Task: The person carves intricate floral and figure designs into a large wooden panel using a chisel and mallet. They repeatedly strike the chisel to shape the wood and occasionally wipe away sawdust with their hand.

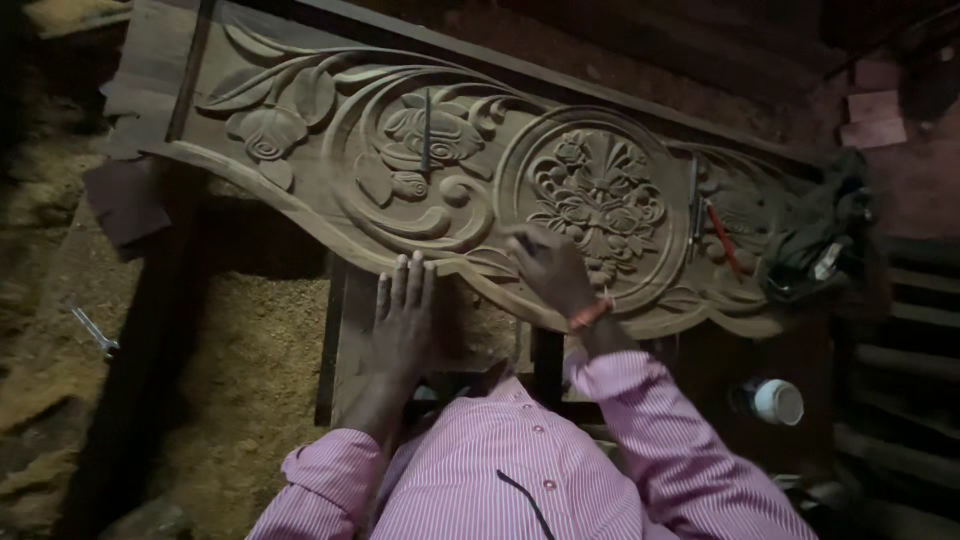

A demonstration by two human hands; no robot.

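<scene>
A long carved wooden panel [330, 140] with flower and scroll reliefs lies across the workbench. My left hand [403, 315] rests flat, fingers spread, on the panel's lower edge below the big scroll. My right hand [548, 268] sits by the round floral medallion [598, 192], fingers closed on a small dark tool that is mostly hidden. An orange band circles that wrist. Pink striped sleeves cover both arms.
A chisel [427, 130] lies on the carved rose. A metal tool [693, 205] and a red-handled tool [724, 238] lie at the panel's right end, beside a dark cloth [820, 235]. Sawdust [250, 350] covers the floor at left, with a spanner [93, 328]. A white container [777, 401] stands at lower right.
</scene>
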